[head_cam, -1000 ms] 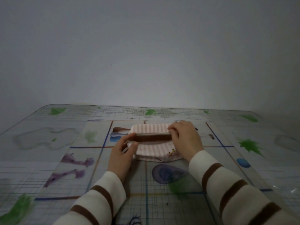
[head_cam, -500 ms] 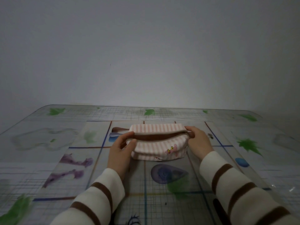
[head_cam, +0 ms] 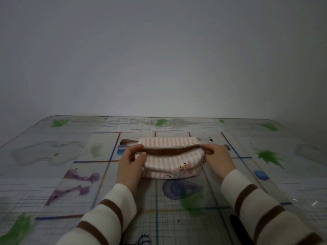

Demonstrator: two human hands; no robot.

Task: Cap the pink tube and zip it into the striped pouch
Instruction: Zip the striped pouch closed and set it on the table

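A pink-and-white striped pouch point(head_cam: 169, 163) with a small cartoon print lies in the middle of the table. Its zipper gapes open along the top and shows a brown lining. My left hand point(head_cam: 130, 162) pinches the pouch's left end at the zipper. At the pouch's right end, my right hand point(head_cam: 218, 156) grips the zipper end. No pink tube shows in the dark opening.
The table point(head_cam: 53, 174) has a clear cover over a sheet printed with green leaves, purple shapes and blue lines. A plain grey wall rises just behind its far edge. A dark object point(head_cam: 237, 225) sits by my right sleeve at the near edge.
My right hand slid from the pouch's middle to its right end. The zipper, shut a second ago, now gapes wide. The left hand stayed at the left end.
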